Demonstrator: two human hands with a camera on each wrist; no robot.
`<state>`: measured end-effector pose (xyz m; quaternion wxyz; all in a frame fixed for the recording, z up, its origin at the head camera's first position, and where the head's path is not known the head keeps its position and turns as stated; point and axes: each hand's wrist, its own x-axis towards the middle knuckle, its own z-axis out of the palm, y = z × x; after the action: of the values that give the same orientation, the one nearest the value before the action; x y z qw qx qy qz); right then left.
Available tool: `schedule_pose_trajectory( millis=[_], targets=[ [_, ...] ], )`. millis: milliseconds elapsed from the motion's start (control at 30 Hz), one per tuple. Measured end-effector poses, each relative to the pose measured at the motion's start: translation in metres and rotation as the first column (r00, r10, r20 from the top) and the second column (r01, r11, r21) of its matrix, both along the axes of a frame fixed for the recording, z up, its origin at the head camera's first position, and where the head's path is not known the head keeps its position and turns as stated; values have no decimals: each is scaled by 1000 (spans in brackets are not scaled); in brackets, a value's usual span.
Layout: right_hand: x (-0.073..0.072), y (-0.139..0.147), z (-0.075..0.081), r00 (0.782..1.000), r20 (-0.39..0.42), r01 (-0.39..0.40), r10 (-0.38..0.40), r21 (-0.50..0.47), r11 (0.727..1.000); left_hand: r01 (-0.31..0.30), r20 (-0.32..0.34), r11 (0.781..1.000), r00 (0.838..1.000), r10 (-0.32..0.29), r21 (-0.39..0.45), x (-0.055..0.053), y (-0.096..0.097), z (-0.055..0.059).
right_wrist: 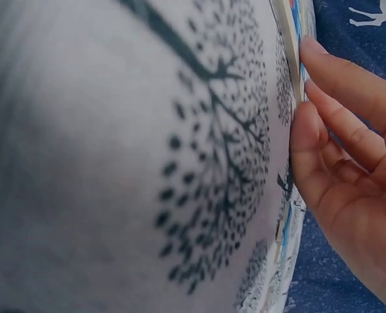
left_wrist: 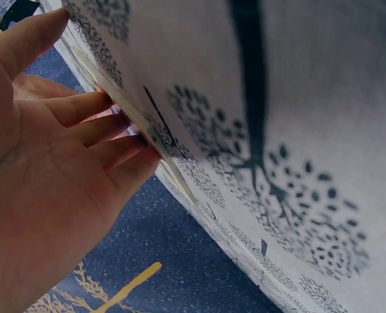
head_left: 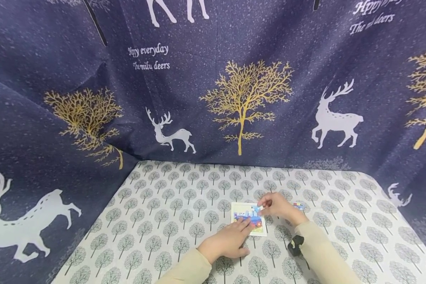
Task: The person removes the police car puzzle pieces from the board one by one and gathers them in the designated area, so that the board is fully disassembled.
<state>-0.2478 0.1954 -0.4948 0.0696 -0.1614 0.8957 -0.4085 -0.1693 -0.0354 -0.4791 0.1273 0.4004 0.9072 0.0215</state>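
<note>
Framed puzzle (head_left: 249, 213) lies on the desk (head_left: 163, 221), left hand (head_left: 230, 239) extended upon it, right hand (head_left: 276, 206) touching its right edge, pinch not determinable.

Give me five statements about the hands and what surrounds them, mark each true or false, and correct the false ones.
1. The left hand rests its fingers on the framed picture. True.
2. The right hand is well away from the framed picture. False: its fingertips are at the upper right edge of it in the head view.
3. A small colourful item lies left of the framed picture. False: in the head view, the small colourful item lies to its right.
4. The backdrop shows white deer. True.
5. The tablecloth is printed with trees. True.
</note>
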Motion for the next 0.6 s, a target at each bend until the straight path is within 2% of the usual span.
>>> schedule_pose_trajectory(
  millis=[333,600],
  targets=[
    [0,-1,4,999,-27,-40,40,-23,999,1,2,1000,1000,-1,-8,-2,0,2],
    [-2,0,2,999,-25,-40,40,14,999,5,6,1000,1000,-5,-4,-2,1,0]
  ],
)
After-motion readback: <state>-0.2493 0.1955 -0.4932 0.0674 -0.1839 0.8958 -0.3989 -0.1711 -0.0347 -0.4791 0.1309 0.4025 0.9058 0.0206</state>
